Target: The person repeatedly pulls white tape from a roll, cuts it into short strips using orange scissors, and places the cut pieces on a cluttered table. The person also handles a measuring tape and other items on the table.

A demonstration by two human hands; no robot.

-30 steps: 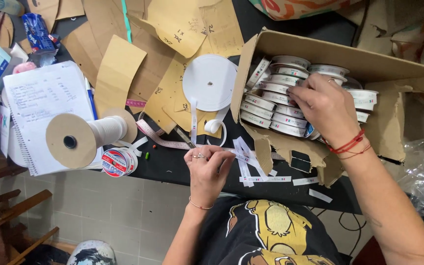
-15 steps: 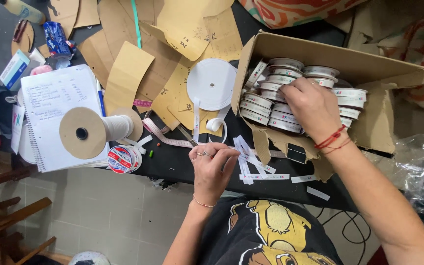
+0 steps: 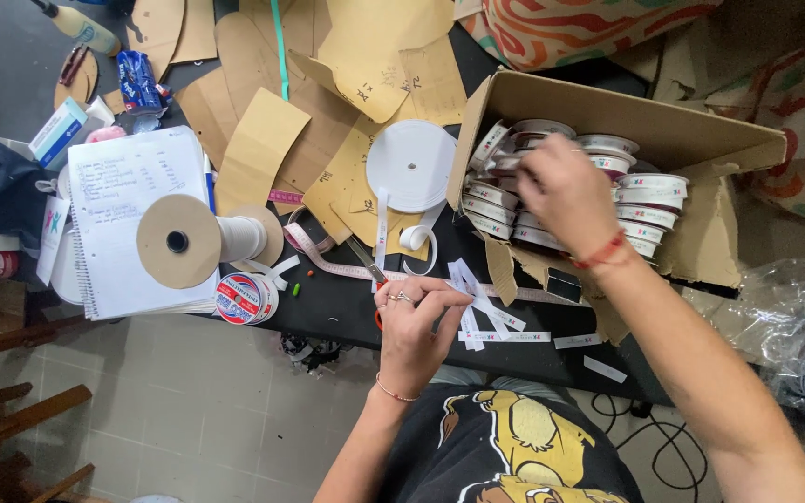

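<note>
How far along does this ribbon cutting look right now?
Some is done: several cut white strips lie on the black table. In hand: the left hand rests on those strips beside the scissors, while the right hand reaches among the ribbon rolls in the cardboard box. Many rolls in the box look full, and the large white roll looks barely used.
</note>
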